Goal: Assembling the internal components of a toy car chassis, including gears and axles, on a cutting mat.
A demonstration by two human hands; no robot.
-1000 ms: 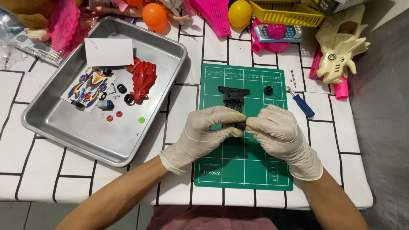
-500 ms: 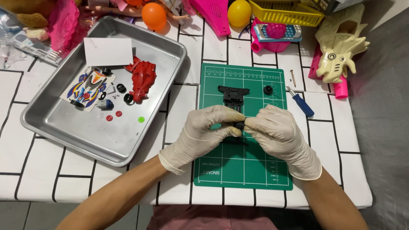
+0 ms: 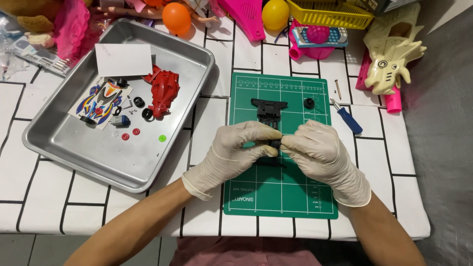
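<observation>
Gloved left hand (image 3: pixel 231 155) and right hand (image 3: pixel 320 152) pinch a small black part (image 3: pixel 274 144), possibly a wheel, over the green mat (image 3: pixel 281 192). Chassis (image 3: pixel 268 109) lies bare; red shell (image 3: pixel 161 89) waits in the tray (image 3: pixel 74 157).

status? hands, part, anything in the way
Left hand and right hand, gloved, pinch a small black part together over the green cutting mat. Black chassis lies just beyond. Nothing in the way.

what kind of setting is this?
Likely a home hobby table for building small toy cars: a green cutting mat, a metal tray holding a red car body, and a blue screwdriver.
</observation>
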